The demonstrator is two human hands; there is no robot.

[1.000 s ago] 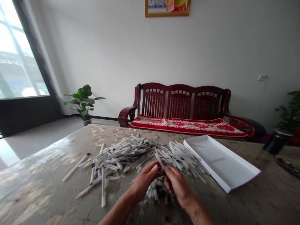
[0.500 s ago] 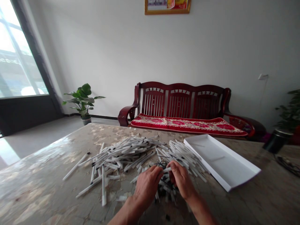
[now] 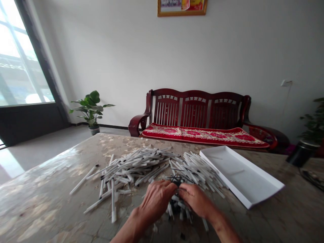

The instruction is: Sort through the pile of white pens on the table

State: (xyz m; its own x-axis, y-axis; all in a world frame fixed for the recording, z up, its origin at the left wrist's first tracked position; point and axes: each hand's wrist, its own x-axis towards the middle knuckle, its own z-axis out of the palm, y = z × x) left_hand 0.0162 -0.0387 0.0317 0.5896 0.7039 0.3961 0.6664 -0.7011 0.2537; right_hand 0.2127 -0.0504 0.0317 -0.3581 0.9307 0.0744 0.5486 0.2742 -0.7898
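- Left hand [image 3: 159, 197] and right hand [image 3: 196, 199] are meeting nearly fingertip to fingertip over the table [image 3: 63, 209]; fingers are curling inward, but what they are clamping is being hidden, so grip contents cannot be told.
- White pens [image 3: 139, 162] are lying heaped beyond and left of the grip; a second bundle [image 3: 199, 168] is lying beyond and right.
- Short pieces [image 3: 181, 206], white and dark, are lying piled directly below the grip; dark sticks [image 3: 174, 178] are showing just beyond it.
- White tray [image 3: 249, 185] is standing right of the grip, beside the bundle; two faint streaks are showing on its floor, pens or marks being indistinguishable.
- Pot [image 3: 94, 130] is holding a plant [image 3: 89, 106], far left beyond the grip.
- Half a second earlier a white tube was showing between the hands; now fingers are covering that spot.
- Framed picture [image 3: 181, 8], high beyond the grip, is bearing print too small to read.
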